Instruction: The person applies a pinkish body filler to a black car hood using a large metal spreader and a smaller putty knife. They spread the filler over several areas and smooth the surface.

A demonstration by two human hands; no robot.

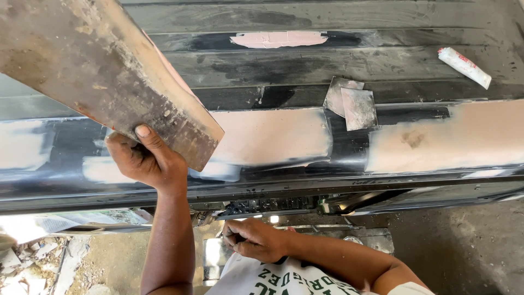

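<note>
Left hand (146, 158) raised, arm upright, fingers clamped on a wide grimy metal board (103, 71), right hand (256, 239) low near the chest, fingers curled closed, perhaps pinching something small, black car panel (415, 60) far behind.

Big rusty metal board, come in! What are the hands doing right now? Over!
Left hand grips big rusty flat metal board, raised over black car panel. Right hand closed low near body; contents unclear. Two small metal scrapers lie on panel.

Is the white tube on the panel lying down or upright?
Lying down: the white tube rests flat on its side on the dark panel, slanted, apart from both hands.
</note>
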